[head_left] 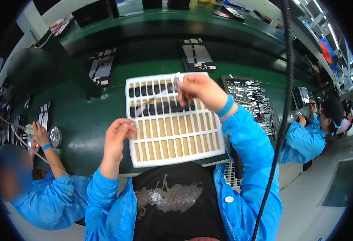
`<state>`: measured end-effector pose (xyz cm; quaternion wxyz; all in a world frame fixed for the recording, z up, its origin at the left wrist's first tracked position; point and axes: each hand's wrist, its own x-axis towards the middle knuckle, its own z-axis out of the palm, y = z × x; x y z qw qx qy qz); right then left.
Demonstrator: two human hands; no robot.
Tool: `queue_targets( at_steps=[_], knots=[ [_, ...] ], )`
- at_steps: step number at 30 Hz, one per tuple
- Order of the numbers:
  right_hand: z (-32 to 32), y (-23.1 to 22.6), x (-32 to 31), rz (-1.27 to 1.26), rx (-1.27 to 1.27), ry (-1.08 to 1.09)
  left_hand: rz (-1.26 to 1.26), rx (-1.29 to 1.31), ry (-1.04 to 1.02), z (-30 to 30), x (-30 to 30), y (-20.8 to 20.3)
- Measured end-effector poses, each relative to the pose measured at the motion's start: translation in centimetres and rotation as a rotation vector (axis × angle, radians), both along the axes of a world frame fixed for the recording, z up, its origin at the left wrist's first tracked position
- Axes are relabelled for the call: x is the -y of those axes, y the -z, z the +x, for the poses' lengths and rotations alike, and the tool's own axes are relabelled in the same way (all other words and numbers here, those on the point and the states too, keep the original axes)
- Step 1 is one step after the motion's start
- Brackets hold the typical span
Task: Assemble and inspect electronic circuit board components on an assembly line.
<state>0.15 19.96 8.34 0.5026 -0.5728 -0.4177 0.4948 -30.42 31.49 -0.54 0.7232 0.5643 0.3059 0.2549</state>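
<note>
A white foam tray (176, 160) with rows of narrow slots lies on the green bench before me. Small black parts (166, 107) fill most of the two far rows; the two near rows show bare tan slot bottoms. Over the far right of the tray, my right hand (200, 91) is closed in a pinch, a small silver part (177, 77) showing at its fingertips. Its exact kind is unclear. At the left edge of the tray is my left hand (119, 134), its fingers curled and pressed together; whatever they may hold is hidden.
A pile of loose silver strips (248, 100) lies right of the tray. Two dark holders with silver pieces, one back left (101, 66) and one back centre (195, 55), lie beyond it. A black cable (287, 72) hangs on my right. Co-workers sit left (56, 197) and right (305, 140).
</note>
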Motion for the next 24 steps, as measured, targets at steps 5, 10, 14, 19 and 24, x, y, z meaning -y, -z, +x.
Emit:
queue_targets(
  at_steps=[5,10,14,19,24],
  knots=[
    [7.5,2.7,-8.2,0.026,-0.140,0.511,-0.018,0.004,-0.253,-1.7,1.4,4.0],
    [18.6,11.0,-14.6,0.188,-0.208,0.796,0.066,-0.029,-0.229,-3.7,2.8,4.0],
    [20.3,14.1,-15.9,-0.001,-0.510,0.880,0.063,-0.055,-0.285,-5.7,3.3,3.7],
    [16.0,13.6,-15.9,-0.110,-0.582,0.872,0.069,-0.071,-0.234,-6.8,3.5,2.8],
    [22.1,13.2,-6.6,0.063,0.263,0.651,0.146,-0.020,0.079,-1.2,4.0,0.9]
  ],
)
